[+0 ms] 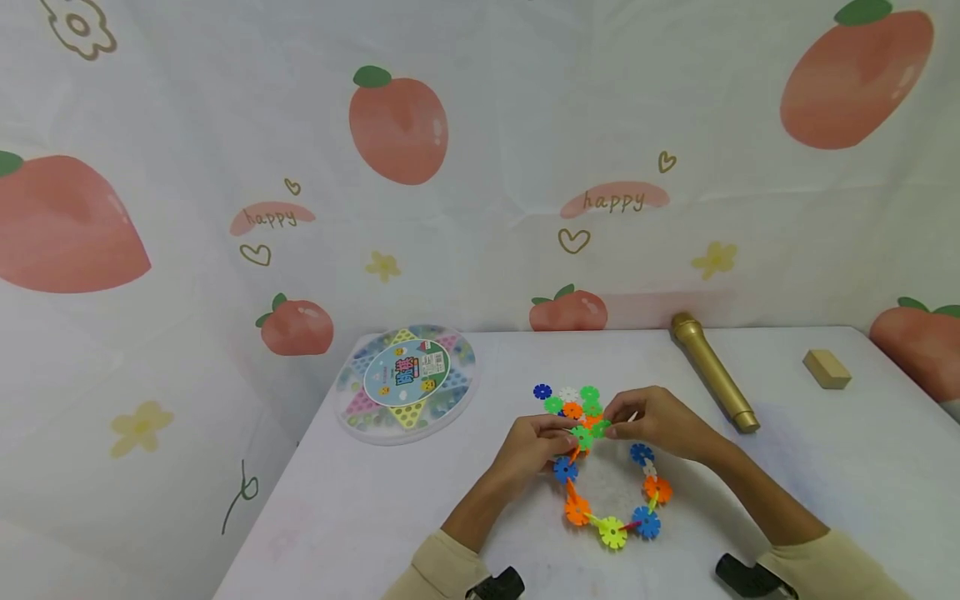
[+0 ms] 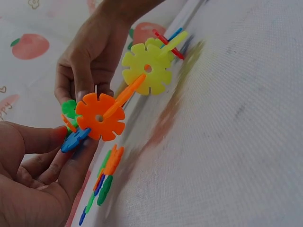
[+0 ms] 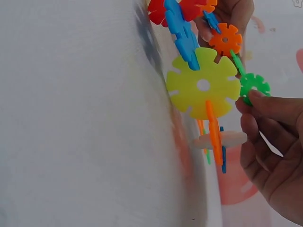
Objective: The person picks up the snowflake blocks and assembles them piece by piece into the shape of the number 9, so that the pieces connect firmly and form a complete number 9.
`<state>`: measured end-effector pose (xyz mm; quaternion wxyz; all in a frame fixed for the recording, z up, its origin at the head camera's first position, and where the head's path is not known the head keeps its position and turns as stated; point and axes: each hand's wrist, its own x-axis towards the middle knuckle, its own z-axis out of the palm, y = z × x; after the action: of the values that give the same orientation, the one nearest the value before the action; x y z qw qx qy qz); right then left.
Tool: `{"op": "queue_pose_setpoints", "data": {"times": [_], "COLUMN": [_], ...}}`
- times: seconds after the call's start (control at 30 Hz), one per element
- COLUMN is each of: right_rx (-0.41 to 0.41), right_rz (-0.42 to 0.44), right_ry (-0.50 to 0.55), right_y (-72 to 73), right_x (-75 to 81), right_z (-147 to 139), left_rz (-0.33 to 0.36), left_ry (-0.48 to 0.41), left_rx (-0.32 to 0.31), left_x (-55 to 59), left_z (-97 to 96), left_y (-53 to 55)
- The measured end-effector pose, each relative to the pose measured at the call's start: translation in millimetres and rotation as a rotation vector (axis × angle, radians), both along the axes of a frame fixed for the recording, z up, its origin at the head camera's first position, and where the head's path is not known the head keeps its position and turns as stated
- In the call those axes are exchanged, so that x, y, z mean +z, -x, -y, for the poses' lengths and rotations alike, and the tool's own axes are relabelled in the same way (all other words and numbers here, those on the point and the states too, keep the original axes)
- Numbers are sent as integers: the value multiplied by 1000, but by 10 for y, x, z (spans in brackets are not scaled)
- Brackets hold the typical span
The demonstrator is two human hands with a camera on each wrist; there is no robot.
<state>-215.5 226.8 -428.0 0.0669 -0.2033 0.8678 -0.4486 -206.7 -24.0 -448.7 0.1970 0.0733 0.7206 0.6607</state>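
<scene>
A chain of slotted snowflake discs [image 1: 612, 533] in yellow, orange, blue and white curves in an open loop between both hands. My left hand [image 1: 528, 446] pinches it near a blue disc [image 2: 75, 140] at the loop's left end. A green disc [image 3: 255, 85] is held between thumb and fingers of my right hand [image 1: 660, 421], joined edge-on to the chain's left end. The loop's other end, with a blue disc [image 1: 642, 453], hangs below the right hand, apart from it. Several loose discs [image 1: 572, 410] lie on the table just beyond the hands.
On the white table [image 1: 300, 517], a round clear case [image 1: 348, 421] with a printed star label lies at the back left. A gold microphone [image 1: 712, 371] lies to the right, and a small wooden block [image 1: 827, 369] beyond it. A peach-patterned cloth [image 1: 487, 125] hangs behind.
</scene>
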Motion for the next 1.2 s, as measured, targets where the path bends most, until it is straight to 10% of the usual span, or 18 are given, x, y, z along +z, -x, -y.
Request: {"op": "queue_pose_setpoints", "data": {"times": [1.2], "right_rx": [55], "right_rz": [-116], "right_ry": [15], "right_y": [-60], "right_x": [-58], "right_z": [21], "left_rz": [-10], "left_ry": [-125], "left_rx": [23], "left_x": [-15], "left_z": [-19], "left_y": [-23]}}
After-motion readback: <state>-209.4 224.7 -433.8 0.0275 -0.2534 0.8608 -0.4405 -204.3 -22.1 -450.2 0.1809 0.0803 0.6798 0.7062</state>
